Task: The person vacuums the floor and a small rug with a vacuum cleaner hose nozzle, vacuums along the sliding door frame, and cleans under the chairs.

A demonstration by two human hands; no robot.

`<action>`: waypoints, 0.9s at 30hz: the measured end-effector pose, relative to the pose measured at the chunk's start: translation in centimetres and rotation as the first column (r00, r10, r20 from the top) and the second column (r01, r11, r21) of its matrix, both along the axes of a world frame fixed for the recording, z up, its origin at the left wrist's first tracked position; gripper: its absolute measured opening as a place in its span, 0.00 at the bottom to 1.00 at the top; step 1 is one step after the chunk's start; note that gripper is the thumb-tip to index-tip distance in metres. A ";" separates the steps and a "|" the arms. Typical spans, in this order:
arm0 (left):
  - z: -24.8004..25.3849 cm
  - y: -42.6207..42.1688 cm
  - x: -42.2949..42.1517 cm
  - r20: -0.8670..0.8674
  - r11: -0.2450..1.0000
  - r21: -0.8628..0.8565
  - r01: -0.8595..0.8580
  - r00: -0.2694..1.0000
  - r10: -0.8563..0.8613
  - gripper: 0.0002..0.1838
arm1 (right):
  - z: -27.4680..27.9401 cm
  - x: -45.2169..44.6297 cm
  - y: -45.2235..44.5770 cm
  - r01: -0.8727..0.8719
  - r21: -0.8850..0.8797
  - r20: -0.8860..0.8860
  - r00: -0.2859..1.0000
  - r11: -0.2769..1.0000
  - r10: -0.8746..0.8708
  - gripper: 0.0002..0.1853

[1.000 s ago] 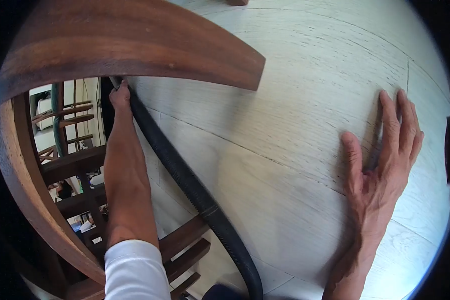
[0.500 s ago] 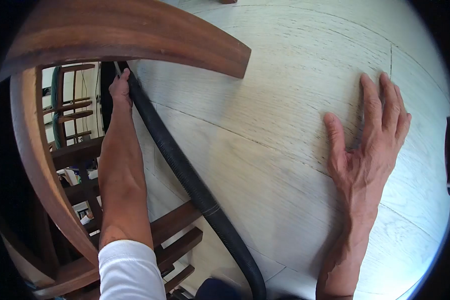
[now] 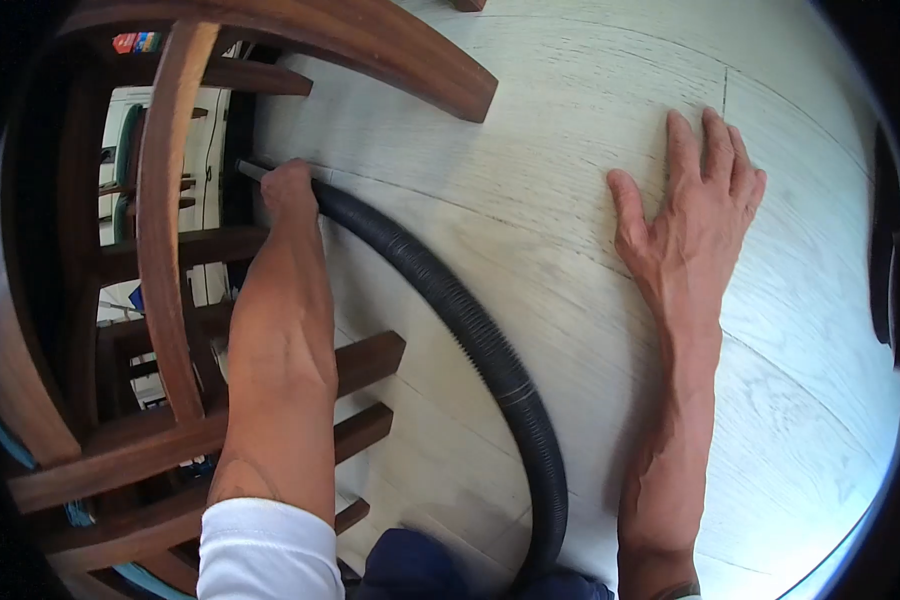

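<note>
My left hand (image 3: pixel 290 190) reaches forward low over the floor, closed around the end of a black ribbed vacuum hose (image 3: pixel 450 300). A thin grey tube-like piece (image 3: pixel 251 169) sticks out past my fist toward the dark gap under the furniture; its tip is hard to make out. From my fist the hose bows out to the right and curves back toward my body. My right hand (image 3: pixel 692 220) lies palm down on the pale wood floor (image 3: pixel 570 300), fingers stretched and holding nothing.
Brown wooden furniture with slats and legs (image 3: pixel 165 240) stands close along my left arm. A thick wooden leg (image 3: pixel 410 50) juts across the top. Dark furniture (image 3: pixel 890 270) edges the right side. My dark-clothed knee (image 3: pixel 410 565) shows at the bottom.
The view has shifted. The hose went from nearly straight to a wide bend bulging right. My left hand still grips its end, now angled more leftward; my right hand stays flat on the floor.
</note>
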State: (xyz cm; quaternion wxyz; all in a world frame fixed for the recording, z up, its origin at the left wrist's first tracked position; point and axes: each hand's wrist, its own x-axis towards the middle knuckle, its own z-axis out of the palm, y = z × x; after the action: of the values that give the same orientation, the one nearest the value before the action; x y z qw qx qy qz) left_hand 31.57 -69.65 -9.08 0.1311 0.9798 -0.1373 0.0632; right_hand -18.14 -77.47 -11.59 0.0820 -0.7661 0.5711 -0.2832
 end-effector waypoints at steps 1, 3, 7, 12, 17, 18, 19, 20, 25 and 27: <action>-0.5 0.8 0.3 0.000 0.998 0.051 0.045 0.999 -0.045 0.21 | 0.0 -0.1 0.0 0.000 0.002 0.013 1.000 1.000 0.000 0.36; -0.6 2.1 -2.5 -0.006 0.991 0.011 0.133 0.991 -0.133 0.20 | 0.0 -0.1 0.0 -0.004 -0.001 0.028 1.000 1.000 0.004 0.36; 2.7 -1.0 -14.4 -0.154 0.902 -0.358 -0.241 0.968 0.198 0.15 | 0.1 0.2 0.1 0.003 -0.001 0.044 0.999 1.000 -0.003 0.36; 3.8 -1.6 -19.0 -0.306 0.595 -0.788 -0.162 0.940 -0.150 0.11 | 0.8 -0.9 -0.1 -0.008 0.010 0.096 0.995 1.000 0.007 0.33; 8.3 -1.7 -22.7 -0.472 0.713 -0.662 -0.231 0.868 -0.157 0.14 | 2.1 -7.4 -2.4 -0.250 0.274 0.684 0.729 0.929 -0.006 0.26; 8.6 -1.9 -23.4 -0.473 0.711 -0.664 -0.232 0.867 -0.158 0.14 | 2.4 -8.4 -2.6 -0.263 0.320 0.740 0.670 0.910 -0.067 0.25; 8.8 -2.3 -24.4 -0.479 0.671 -0.694 -0.263 0.864 -0.157 0.14 | 2.4 -8.9 -2.8 -0.240 0.309 0.828 0.544 0.920 -0.136 0.26; 8.9 -2.7 -25.6 -0.486 0.630 -0.720 -0.292 0.860 -0.156 0.13 | 2.3 -9.2 -2.9 -0.215 0.303 0.894 0.402 0.928 -0.199 0.26; 9.6 -4.6 -27.8 -0.503 0.584 -0.752 -0.306 0.838 -0.210 0.15 | 2.5 -9.2 -3.0 -0.215 0.330 0.930 0.241 0.919 -0.278 0.27; 8.4 -6.7 -25.7 -0.494 0.602 -0.754 -0.263 0.830 -0.257 0.15 | 2.2 -8.6 -2.9 -0.138 0.337 0.907 0.312 0.931 -0.282 0.26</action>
State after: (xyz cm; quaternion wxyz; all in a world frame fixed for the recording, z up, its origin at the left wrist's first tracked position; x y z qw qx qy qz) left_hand 5.91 -76.38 -0.66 0.5881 0.7891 -0.0483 -0.1705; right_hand -26.78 -80.33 -9.41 0.5237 -0.3984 0.4888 -0.5728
